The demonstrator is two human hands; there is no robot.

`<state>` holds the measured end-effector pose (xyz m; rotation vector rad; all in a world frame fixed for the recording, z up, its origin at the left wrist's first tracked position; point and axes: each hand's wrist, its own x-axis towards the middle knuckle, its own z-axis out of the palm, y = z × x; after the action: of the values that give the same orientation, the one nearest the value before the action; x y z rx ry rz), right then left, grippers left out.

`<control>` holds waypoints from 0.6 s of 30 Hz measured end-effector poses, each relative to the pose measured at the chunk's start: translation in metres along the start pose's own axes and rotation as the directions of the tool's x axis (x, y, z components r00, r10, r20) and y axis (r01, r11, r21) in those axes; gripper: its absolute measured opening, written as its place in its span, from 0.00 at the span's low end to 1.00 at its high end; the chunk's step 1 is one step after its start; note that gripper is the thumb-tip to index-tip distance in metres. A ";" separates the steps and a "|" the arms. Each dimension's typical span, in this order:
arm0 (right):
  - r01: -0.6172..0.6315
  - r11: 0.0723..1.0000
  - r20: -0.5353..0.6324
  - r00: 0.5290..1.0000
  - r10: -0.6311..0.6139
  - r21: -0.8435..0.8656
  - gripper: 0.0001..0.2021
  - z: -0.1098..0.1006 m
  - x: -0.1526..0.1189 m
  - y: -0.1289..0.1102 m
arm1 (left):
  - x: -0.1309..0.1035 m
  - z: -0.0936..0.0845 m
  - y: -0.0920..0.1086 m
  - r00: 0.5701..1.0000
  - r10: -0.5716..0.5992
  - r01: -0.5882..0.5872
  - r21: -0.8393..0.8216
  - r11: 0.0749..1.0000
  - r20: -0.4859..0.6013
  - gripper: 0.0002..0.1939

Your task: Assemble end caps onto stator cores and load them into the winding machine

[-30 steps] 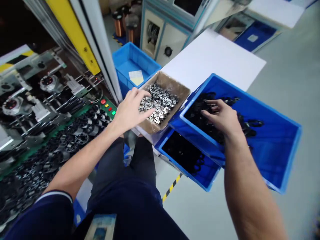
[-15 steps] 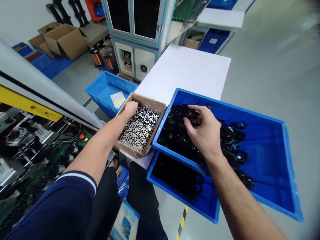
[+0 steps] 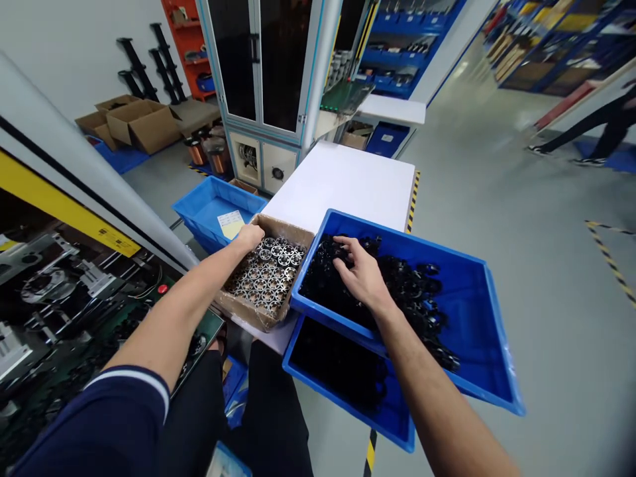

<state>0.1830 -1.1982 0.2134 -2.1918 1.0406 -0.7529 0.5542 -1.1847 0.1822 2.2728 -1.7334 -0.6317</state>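
My left hand [image 3: 250, 236] reaches into the far left corner of a cardboard box [image 3: 299, 233]. Its fingers look curled and are mostly hidden, so whatever they grip cannot be made out. Rows of silver, ring-shaped metal parts [image 3: 265, 273] fill the box. Over on the right, my right hand [image 3: 362, 273] is inside a blue bin [image 3: 479, 318], low over a heap of black ring-like parts [image 3: 415, 288]. Its thumb and fingers are apart, with dark parts under and between them; none is plainly gripped.
Below the bin sits another blue bin [image 3: 400, 424] with black parts. A white table [image 3: 352, 179] extends behind, with a light blue tub [image 3: 199, 202] to its left. Machinery [image 3: 54, 285] stands close on my left. At far right a person's legs [image 3: 596, 126] show.
The view has tilted up and shifted, so the bins and box appear smaller. My left hand stays at the box corner; my right hand stays over the black parts, thumb and fingers still apart.
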 end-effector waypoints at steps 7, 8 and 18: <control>-0.021 1.000 0.121 0.992 0.021 -0.009 0.23 0.001 0.000 0.002 | -0.122 -0.044 -0.011 0.992 -0.121 0.083 -0.561 0.824 -0.030 0.14; -0.026 1.000 0.139 0.990 0.026 -0.004 0.24 0.000 -0.001 0.000 | -0.147 -0.042 -0.009 0.992 -0.125 0.076 -0.660 0.747 -0.028 0.12; -0.074 0.997 0.144 0.987 0.077 -0.025 0.16 -0.002 -0.035 -0.021 | -0.412 0.051 0.001 0.991 -0.083 0.095 -0.985 -0.143 0.107 0.24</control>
<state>0.1730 -1.1600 0.2211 -2.1750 1.0541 -0.5433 0.4419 -0.7872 0.2222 1.0608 -0.3925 -1.3577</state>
